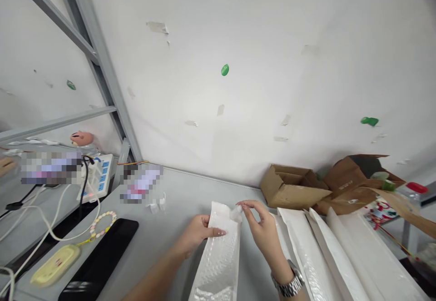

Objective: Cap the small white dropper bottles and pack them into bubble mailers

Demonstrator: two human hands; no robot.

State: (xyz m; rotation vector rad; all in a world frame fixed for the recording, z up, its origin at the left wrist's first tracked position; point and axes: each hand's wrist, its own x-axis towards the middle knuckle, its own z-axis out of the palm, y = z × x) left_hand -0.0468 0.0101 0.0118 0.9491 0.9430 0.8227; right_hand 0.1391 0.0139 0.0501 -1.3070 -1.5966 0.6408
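Note:
A white bubble mailer stands upright on the grey table, its open end at the top. My left hand grips the mailer's upper left edge, thumb across its front. My right hand pinches a small clear thing at the mailer's mouth; a metal watch is on that wrist. What the clear thing is I cannot make out.
Several more white mailers lie fanned to the right. Open cardboard boxes stand against the white wall behind them. On the left lie a black phone, a bead bracelet, a yellow case, a power strip and cables.

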